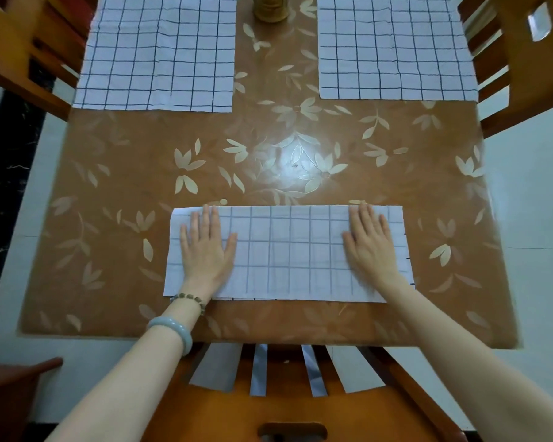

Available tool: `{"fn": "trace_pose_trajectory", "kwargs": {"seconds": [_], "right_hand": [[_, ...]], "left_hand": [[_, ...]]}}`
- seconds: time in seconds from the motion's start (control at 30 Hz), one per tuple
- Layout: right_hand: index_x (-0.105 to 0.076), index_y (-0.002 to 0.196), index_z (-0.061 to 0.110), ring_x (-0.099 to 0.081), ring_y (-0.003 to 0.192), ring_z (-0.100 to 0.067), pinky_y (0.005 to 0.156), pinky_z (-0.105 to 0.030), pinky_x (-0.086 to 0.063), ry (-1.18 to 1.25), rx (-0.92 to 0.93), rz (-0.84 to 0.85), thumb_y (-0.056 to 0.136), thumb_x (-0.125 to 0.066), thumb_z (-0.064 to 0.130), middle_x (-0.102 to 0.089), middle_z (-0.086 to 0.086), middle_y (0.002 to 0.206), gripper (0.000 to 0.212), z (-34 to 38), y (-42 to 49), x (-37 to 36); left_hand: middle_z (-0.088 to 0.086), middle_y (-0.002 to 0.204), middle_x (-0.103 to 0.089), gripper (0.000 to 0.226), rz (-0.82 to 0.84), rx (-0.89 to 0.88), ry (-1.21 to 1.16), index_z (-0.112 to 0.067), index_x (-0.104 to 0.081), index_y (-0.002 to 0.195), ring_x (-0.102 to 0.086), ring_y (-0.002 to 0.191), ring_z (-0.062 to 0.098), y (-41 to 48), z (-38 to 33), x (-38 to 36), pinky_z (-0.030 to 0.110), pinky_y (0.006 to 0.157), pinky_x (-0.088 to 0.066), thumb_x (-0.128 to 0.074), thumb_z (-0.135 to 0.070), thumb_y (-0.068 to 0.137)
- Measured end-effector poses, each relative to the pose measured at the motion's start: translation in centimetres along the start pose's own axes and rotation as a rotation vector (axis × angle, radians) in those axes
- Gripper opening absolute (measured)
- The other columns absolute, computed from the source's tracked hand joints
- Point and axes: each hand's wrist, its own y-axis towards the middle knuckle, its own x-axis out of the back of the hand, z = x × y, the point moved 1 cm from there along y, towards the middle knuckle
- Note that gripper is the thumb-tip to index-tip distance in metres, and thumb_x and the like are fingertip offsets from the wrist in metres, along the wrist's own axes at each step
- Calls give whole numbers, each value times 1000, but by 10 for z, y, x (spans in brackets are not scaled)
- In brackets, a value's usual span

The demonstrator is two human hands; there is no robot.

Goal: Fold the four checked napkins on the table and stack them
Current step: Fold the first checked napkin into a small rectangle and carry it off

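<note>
A white checked napkin (289, 253), folded into a long strip, lies near the table's front edge. My left hand (206, 247) rests flat on its left end with fingers spread. My right hand (370, 244) lies flat on its right end, slightly blurred. Two more checked napkins lie spread flat at the back: one at the back left (157, 52) and one at the back right (396, 49). Neither hand grips anything.
The table (268, 161) has a brown cover with pale flowers. A yellowish jar (271, 8) stands at the back centre between the flat napkins. Wooden chairs stand at the left (29, 43), the right (523, 59) and in front of me (284, 393).
</note>
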Motion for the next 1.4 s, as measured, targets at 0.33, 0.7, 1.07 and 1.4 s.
{"fn": "trace_pose_trajectory", "kwargs": {"seconds": [0.33, 0.7, 1.07, 1.4], "right_hand": [[-36, 143, 6, -19, 144, -32, 115, -48, -9, 105, 47, -87, 97, -23, 33, -26, -20, 153, 55, 32, 1, 19], [-21, 150, 16, -7, 146, -31, 116, -46, 1, 65, 224, 90, 93, -12, 46, -14, -14, 158, 66, 98, 7, -2], [-37, 145, 13, -29, 141, -30, 113, -53, -13, 8, 248, 6, 96, -28, 38, -35, -15, 151, 56, 86, 4, -7], [-39, 141, 2, -36, 138, -28, 114, -45, -17, 28, 209, 6, 95, -31, 34, -43, -15, 146, 57, 95, 8, -14]], "left_hand": [[6, 162, 5, 79, 12, 106, 30, -17, 8, 153, 4, 149, 23, -21, -6, 4, 46, 118, 9, -1, -64, 90], [13, 161, 9, 79, 54, 187, 73, -21, 17, 151, 5, 149, 28, -29, -14, 4, 53, 115, 10, -6, -67, 91], [4, 160, 9, 73, -52, -135, 27, -16, 1, 154, 10, 148, 22, -14, -41, 16, 43, 117, 15, -10, -58, 95], [0, 158, 15, 70, 30, -195, 95, -16, 12, 150, 16, 146, 14, -3, -71, -9, 43, 116, 19, 4, -55, 92]]}}
